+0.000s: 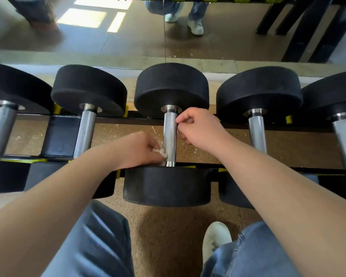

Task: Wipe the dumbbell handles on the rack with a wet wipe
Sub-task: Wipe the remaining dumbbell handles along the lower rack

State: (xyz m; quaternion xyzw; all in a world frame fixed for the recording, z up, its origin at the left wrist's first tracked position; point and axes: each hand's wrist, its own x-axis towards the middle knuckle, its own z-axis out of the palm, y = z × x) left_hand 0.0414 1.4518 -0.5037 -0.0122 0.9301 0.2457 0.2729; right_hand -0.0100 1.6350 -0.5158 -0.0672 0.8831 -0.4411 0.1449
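Observation:
Several black dumbbells with chrome handles lie across a low rack [64,134]. The middle dumbbell's handle [170,130] runs away from me between its two black heads. My left hand [140,149] pinches a small crumpled white wet wipe [163,153] against the near end of that handle, just above the near head [167,185]. My right hand [198,128] sits at the right side of the same handle, near its far end, fingers curled with the tips touching the knurled metal. I cannot tell whether it holds part of the wipe.
Neighbouring handles stand left [86,132] and right [258,132] of the middle one. A mirror [128,33] behind the rack reflects legs and pale shoes. Speckled cork-like floor with white scraps lies under the rack. My knees and a white shoe [216,240] are below.

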